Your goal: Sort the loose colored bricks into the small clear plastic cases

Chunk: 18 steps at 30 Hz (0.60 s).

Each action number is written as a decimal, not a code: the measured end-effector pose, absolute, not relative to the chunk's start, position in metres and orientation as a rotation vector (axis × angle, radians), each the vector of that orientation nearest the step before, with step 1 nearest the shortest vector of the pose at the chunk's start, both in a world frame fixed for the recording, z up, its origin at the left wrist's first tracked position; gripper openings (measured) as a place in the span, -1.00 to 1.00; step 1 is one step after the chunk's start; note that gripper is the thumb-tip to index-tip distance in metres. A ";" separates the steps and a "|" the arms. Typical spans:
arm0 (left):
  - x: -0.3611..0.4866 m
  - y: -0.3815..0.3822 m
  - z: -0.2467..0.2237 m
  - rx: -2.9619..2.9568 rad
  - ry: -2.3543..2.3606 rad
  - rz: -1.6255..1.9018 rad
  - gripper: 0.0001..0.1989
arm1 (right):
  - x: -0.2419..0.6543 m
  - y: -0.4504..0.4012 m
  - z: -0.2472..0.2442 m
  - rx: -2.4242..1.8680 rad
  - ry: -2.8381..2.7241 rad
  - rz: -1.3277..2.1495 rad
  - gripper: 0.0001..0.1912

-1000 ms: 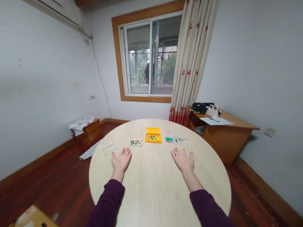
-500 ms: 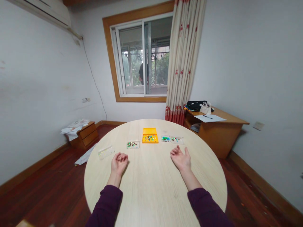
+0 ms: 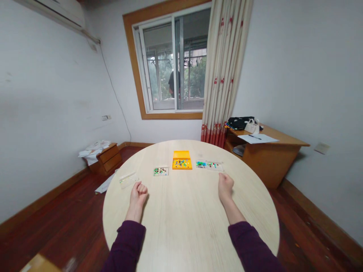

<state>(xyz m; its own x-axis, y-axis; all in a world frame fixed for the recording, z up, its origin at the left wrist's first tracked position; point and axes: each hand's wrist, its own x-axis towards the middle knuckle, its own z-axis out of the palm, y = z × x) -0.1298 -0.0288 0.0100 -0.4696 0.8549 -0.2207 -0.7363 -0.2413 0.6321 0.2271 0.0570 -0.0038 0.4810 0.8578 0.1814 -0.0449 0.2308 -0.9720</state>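
My left hand (image 3: 138,193) rests on the round pale table (image 3: 181,215), its fingers curled into a loose fist, just below a clear box (image 3: 128,180). On the right, my right hand (image 3: 226,186) is closed in a fist beneath a clear box with small coloured pieces (image 3: 215,166). Nothing shows in either hand. An open yellow box (image 3: 182,164) with many coloured bits stands at the middle back. To its left lies a clear box of green and brown bits (image 3: 161,171); to its right, one with blue and green pieces (image 3: 201,164).
Behind the table on the right stands a wooden desk (image 3: 275,162) with papers (image 3: 258,138), a pen and a white bag (image 3: 252,126). A small drawer cabinet (image 3: 110,160) with papers is at the left. A person is visible through the window (image 3: 161,71).
My right hand has turned over and closed from partly spread fingers into a fist. My left hand's fingers have curled tighter. The view has shifted slightly.
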 end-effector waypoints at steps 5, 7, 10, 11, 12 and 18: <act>-0.154 -0.045 0.015 0.256 1.081 2.207 -0.61 | 0.248 0.072 0.002 -1.427 -0.914 0.377 -0.71; -0.164 -0.052 0.016 0.334 1.484 2.393 -0.64 | 0.254 0.082 0.002 -1.477 -0.948 0.306 -0.75; -0.181 -0.056 0.017 0.552 2.243 2.375 -0.75 | 0.263 0.097 -0.001 -1.510 -0.991 0.229 -0.88; -0.188 -0.055 0.017 0.598 2.361 2.311 -0.81 | 0.265 0.102 -0.002 -1.519 -1.000 0.208 -0.83; -0.194 -0.053 0.017 0.617 2.431 2.254 -0.80 | 0.267 0.108 -0.004 -1.538 -1.011 0.191 -0.71; -0.212 -0.027 0.007 0.592 2.297 2.020 -0.40 | 0.272 0.134 -0.014 -1.782 -1.151 0.249 -0.22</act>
